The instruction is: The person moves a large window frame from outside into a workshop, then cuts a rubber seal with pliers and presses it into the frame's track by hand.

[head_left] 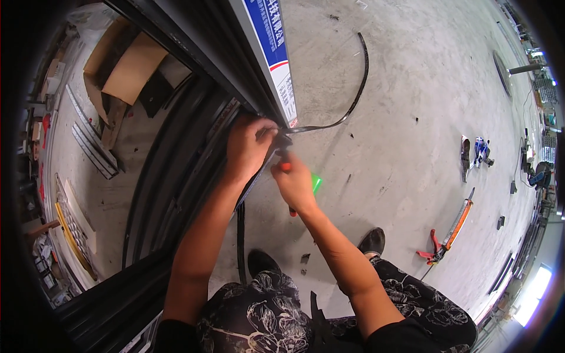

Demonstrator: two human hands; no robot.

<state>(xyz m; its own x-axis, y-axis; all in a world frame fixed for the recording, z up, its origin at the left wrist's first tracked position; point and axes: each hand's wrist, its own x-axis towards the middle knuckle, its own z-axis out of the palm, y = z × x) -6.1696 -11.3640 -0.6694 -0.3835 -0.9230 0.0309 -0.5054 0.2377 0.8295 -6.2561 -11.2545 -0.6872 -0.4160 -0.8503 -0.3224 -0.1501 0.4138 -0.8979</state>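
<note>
My left hand is closed at the lower corner of a dark metal frame, its thumb and fingers pinching a thin black sealing strip. From there the strip runs out over the floor and curls away to the right. Close beside it my right hand is wrapped around a red-handled hand tool, whose dark head points up toward the left fingertips. The head is blurred, so its exact kind is unclear. A bright green piece shows behind the right hand, mostly hidden.
Long black profiles lie along my left. An opened cardboard box and pale metal strips are farther left. On the concrete floor at right lies an orange caulking gun. My shoes stand just below the work.
</note>
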